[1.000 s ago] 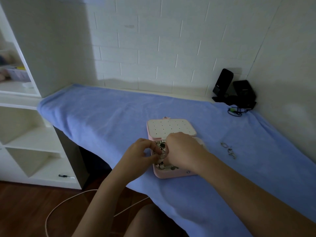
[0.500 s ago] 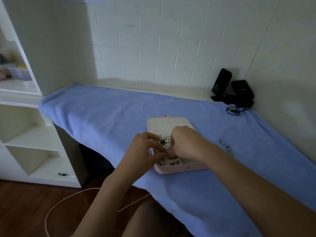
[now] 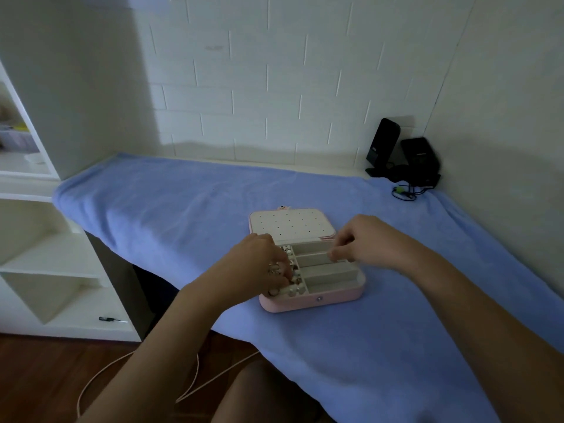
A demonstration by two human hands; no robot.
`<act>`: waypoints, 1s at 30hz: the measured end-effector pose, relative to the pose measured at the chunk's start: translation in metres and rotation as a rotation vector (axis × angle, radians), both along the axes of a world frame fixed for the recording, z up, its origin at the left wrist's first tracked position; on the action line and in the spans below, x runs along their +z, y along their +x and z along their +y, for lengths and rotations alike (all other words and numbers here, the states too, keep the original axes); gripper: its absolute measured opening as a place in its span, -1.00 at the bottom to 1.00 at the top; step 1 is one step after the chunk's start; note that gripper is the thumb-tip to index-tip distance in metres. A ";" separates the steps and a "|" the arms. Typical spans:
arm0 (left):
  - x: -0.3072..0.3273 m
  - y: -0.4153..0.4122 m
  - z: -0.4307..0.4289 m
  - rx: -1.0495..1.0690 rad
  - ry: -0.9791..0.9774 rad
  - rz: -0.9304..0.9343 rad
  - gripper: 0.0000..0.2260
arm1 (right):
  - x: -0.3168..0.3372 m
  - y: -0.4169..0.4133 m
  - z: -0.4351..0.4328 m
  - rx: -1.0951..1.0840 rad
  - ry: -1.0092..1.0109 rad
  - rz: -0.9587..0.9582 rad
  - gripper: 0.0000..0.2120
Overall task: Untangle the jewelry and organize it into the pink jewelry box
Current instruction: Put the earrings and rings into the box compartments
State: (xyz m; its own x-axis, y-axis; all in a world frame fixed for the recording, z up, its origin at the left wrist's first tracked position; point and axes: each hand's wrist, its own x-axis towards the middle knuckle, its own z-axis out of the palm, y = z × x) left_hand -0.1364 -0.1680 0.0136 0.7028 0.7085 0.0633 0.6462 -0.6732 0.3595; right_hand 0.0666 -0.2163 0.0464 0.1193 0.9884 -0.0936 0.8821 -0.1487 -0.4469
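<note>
A home room: white shelving (image 3: 45,254), brick-patterned wall (image 3: 259,87), towel-covered desk (image 3: 183,203).

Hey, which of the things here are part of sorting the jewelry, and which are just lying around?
Part of the job:
pink jewelry box, lid open
jewelry in its left compartments
left hand, holding some of it
right hand, fingertips at a divider

Just lying about:
black devices in the corner
screwdriver on the shelf
cable on the floor
</note>
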 end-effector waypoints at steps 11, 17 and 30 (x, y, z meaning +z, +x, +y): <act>0.014 0.011 0.000 -0.182 0.135 0.282 -0.83 | -0.007 0.014 -0.004 0.009 0.020 0.035 -0.80; 0.012 0.013 0.004 -0.284 0.237 0.360 -0.82 | -0.013 0.017 -0.003 -0.007 0.006 0.068 -0.83; 0.006 0.009 0.014 -0.594 0.542 0.139 -0.78 | -0.017 0.035 0.004 -0.048 0.043 0.096 -0.77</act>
